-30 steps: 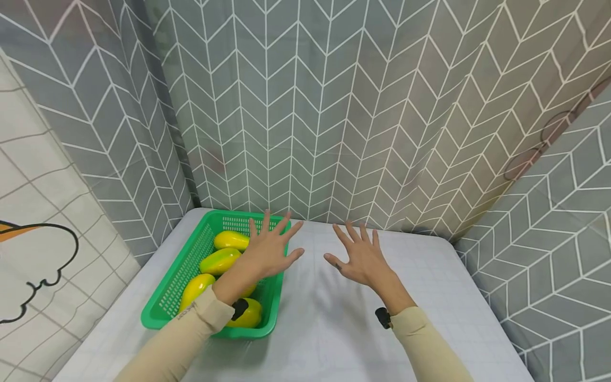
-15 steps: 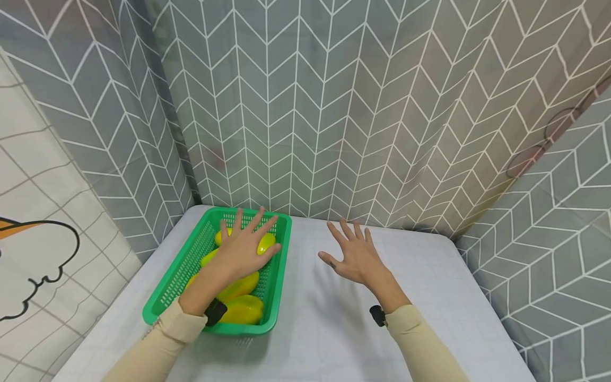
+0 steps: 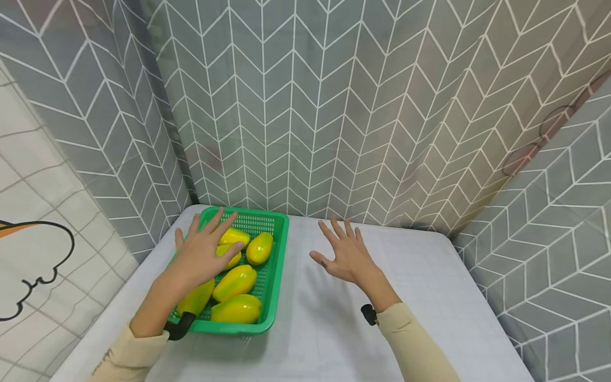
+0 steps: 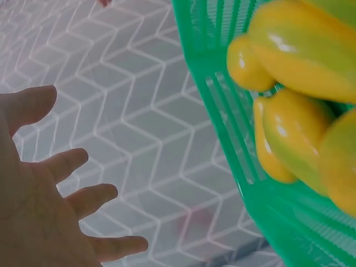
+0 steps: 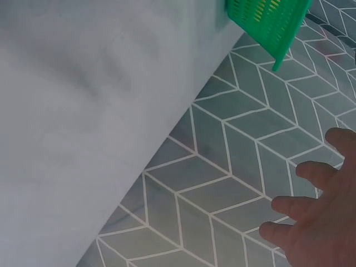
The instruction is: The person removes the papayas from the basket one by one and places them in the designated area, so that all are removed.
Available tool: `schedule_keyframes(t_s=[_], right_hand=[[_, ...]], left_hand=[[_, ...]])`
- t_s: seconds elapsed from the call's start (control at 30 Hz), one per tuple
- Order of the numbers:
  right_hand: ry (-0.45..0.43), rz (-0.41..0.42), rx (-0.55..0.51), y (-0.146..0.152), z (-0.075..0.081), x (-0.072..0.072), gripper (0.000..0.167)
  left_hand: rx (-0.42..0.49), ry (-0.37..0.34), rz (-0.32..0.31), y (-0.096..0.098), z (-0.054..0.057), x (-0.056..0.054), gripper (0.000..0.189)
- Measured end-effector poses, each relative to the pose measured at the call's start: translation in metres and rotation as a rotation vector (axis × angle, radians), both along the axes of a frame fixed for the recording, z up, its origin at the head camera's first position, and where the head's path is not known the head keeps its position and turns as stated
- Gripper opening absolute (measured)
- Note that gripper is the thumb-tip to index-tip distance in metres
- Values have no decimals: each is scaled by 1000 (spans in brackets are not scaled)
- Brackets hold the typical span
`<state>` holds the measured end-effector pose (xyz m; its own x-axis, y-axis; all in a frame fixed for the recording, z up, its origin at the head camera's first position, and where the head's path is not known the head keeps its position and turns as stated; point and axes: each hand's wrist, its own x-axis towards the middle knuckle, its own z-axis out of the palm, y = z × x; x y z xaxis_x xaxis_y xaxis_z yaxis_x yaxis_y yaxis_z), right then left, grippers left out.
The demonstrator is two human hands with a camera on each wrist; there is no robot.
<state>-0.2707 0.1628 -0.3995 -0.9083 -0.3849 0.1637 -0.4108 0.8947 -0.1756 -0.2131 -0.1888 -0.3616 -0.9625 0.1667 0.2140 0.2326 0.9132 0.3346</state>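
My left hand [image 3: 198, 257], fingers spread and holding nothing, is above the left side of a green plastic basket [image 3: 279, 265]. Several yellow-green fruits, smooth and shiny like small papayas or mangoes, lie in the basket; one fruit [image 3: 260, 248] is near its right wall and another fruit [image 3: 236, 309] near its front. The hand and forearm hide part of the basket's left side. In the left wrist view the spread fingers are apart from the basket rim and the fruits [image 4: 300, 139]. My right hand [image 3: 347, 257], also spread and holding nothing, hovers over the white table to the basket's right.
The white-covered table [image 3: 406, 281] extends right of the basket. A grey curtain [image 3: 305, 106] with white chevron lines stands behind the table, and similar cloth [image 3: 563, 239] hangs at the right. A white cloth with grid lines [image 3: 47, 185] hangs at the left.
My left hand has moved left across the basket, uncovering the fruits on its right side. My right hand has shifted slightly left, its fingers still spread.
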Motion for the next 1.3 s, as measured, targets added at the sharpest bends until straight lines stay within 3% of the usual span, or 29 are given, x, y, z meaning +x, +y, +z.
schedule_keyframes(t_s=[0.17,0.47,0.67,0.83,1.03,1.3], right_hand=[[-5,-5,2,-4,-1,1,85],[-5,16,0,-11,4,1,85],[-10,10,11,-14,4,2,85],[-32,23,3,-20,2,3,85],[-29,22,1,-23,0,2,85],[-25,31,-2,-28,1,1,85]], left_hand=[[21,-34,34,-26,-7,8,80],[38,-33,79,-62,-26,19,79],[59,-59,96,-80,-48,19,80],[156,-70,83,-97,-71,22,81],[240,-137,114,-104,-88,21,83],[307,-222,170,-102,-91,22,84]])
